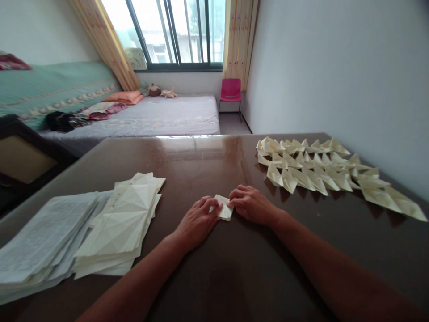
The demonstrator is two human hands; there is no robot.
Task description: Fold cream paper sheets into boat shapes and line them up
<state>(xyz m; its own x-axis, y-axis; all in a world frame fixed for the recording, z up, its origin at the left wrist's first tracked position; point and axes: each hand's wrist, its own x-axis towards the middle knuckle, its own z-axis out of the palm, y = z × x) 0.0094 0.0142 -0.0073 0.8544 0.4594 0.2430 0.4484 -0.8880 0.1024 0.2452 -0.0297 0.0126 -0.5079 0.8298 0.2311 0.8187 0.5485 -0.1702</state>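
A small square of folded cream paper lies on the brown table in front of me. My left hand is on its left side, the thumb and curled fingers pressing the paper near its middle. From the right, my right hand pinches the upper right edge with bent fingers. The undersides of both hands' fingers are partly hidden. To the left lies a stack of creased cream sheets, its top sheet marked with star-like fold lines.
Printed sheets are piled at the table's left. Rows of folded paper boats stand at the right, near the wall. Beyond the glossy brown table are a bed and a pink chair under a window.
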